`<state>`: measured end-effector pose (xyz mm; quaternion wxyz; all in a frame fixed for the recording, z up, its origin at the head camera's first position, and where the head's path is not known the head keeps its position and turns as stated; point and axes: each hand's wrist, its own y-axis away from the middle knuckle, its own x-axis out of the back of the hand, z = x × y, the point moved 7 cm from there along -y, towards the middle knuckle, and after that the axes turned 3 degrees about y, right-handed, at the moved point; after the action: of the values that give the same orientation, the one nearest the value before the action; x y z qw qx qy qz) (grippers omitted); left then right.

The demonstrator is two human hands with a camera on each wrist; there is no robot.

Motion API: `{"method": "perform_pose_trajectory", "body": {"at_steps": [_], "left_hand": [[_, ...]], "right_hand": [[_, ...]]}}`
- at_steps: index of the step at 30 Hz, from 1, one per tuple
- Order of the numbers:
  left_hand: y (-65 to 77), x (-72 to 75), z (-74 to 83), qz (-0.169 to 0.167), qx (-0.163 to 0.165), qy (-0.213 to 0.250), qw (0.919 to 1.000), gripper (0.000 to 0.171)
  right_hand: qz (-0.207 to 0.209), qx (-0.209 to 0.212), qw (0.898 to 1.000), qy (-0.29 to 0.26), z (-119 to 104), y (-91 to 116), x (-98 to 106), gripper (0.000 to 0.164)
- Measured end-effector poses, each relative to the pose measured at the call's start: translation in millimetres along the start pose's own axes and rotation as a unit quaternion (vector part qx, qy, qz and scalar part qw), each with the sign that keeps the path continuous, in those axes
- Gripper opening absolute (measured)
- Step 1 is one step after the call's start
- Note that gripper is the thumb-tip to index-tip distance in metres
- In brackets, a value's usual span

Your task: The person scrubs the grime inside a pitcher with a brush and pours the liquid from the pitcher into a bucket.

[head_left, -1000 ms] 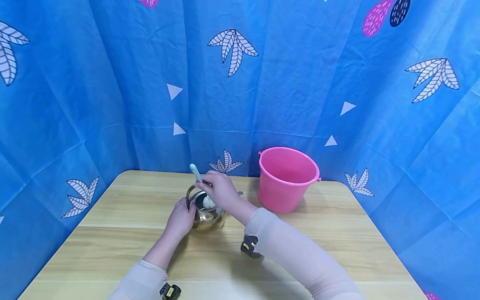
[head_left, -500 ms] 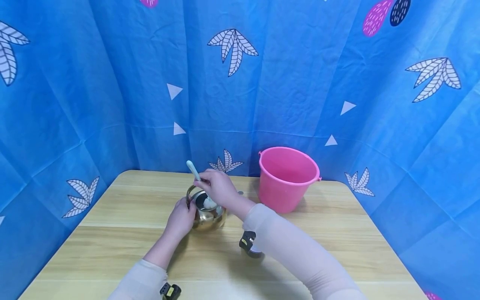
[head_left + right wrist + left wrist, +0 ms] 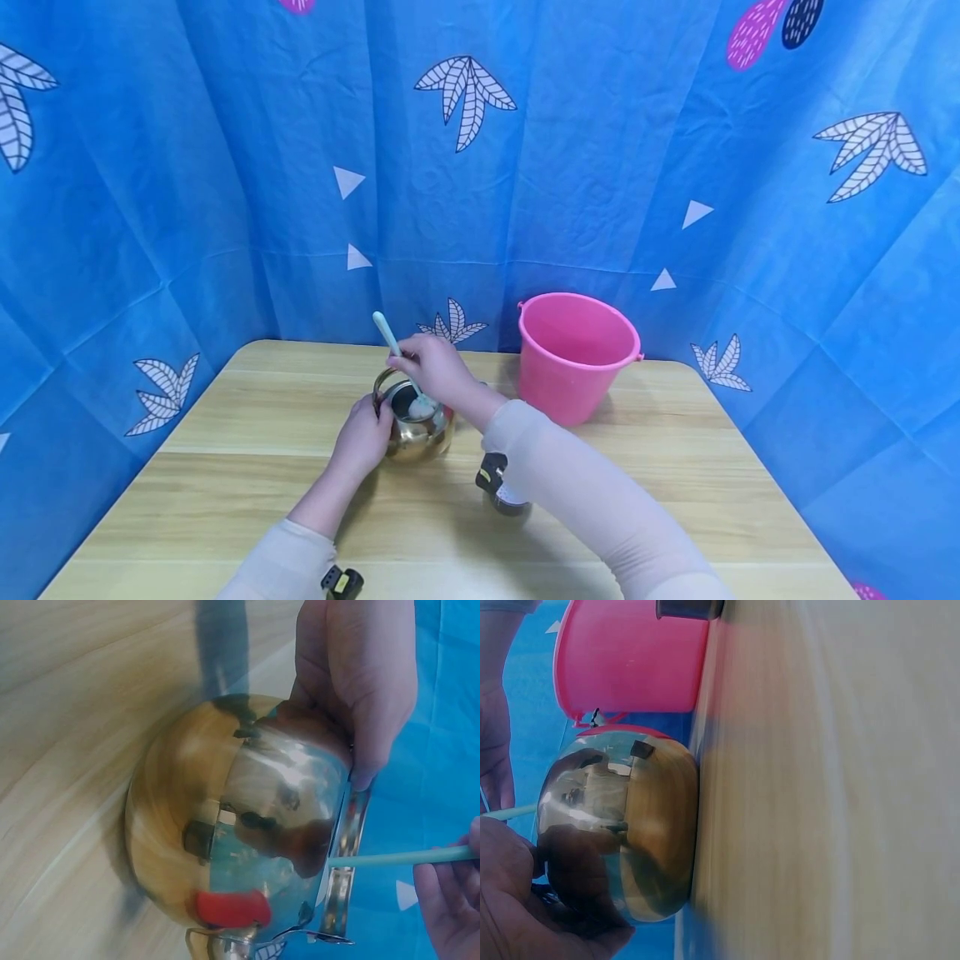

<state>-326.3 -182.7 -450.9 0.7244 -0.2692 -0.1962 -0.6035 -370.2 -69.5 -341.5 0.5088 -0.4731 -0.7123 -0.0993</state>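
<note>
A shiny gold metal kettle [image 3: 412,442] stands on the wooden table, its round mouth uncovered and its handle raised at the left. My left hand [image 3: 365,435] grips it at the handle side, thumb near the rim; in the left wrist view that hand [image 3: 532,907] lies against the kettle's wall. My right hand [image 3: 438,368] pinches the thin pale green handle of a brush [image 3: 386,331]. The brush's white head [image 3: 422,407] sits in the kettle's mouth, its lower part hidden inside. In the right wrist view the green handle [image 3: 382,859] runs past the metal kettle handle.
A pink bucket [image 3: 558,392] stands at the back right of the table [image 3: 637,483], close behind the kettle. A blue patterned curtain [image 3: 585,150] hangs around the table's back and sides. Each wrist wears a black camera.
My right hand has risen slightly with the brush, so more of its handle and head shows above the kettle's mouth. The left hand and kettle stay almost where they were.
</note>
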Motion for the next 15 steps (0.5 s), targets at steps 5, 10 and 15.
{"method": "perform_pose_trajectory", "body": {"at_steps": [5, 10, 15], "left_hand": [[0.5, -0.1, -0.1, -0.003, 0.003, 0.003, 1.0000, 0.048], [0.8, 0.1, -0.6, 0.000, 0.005, 0.001, 1.0000, 0.049], [0.1, -0.7, -0.5, -0.004, 0.008, 0.003, 1.0000, 0.053]], "right_hand": [[-0.007, -0.008, 1.000, -0.006, 1.5, -1.1, -0.8, 0.019], [-0.010, -0.027, 0.999, -0.027, 4.2, -2.7, -2.0, 0.019], [-0.010, -0.043, 0.998, -0.042, 8.6, -4.2, -2.5, 0.023]]}}
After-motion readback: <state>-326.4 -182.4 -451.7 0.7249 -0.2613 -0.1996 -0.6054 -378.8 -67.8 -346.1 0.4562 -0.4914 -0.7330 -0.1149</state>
